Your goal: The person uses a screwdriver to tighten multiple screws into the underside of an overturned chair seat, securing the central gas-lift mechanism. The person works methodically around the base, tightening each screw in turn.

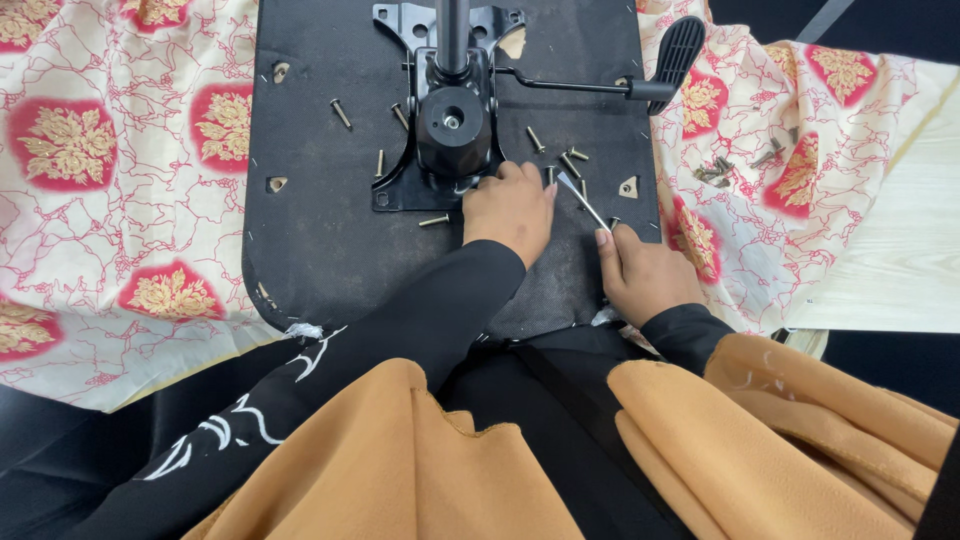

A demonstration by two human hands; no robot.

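Note:
An upturned black chair seat (pixel 320 230) lies before me with a black metal tilt mechanism (pixel 450 110) resting on it. My left hand (pixel 510 210) rests on the seat at the mechanism's near right corner, fingers closed over something I cannot make out. My right hand (pixel 645 275) grips a thin silver tool (pixel 585 200) that points up and left toward the left hand's fingertips. Several loose bolts (pixel 560 160) lie scattered on the seat around the mechanism.
A cream cloth with red and gold flowers (pixel 110 200) covers the surface under the seat. More bolts (pixel 715 170) lie on the cloth at the right. A black lever handle (pixel 675 50) sticks out to the right. A pale wooden board (pixel 900 250) lies at the far right.

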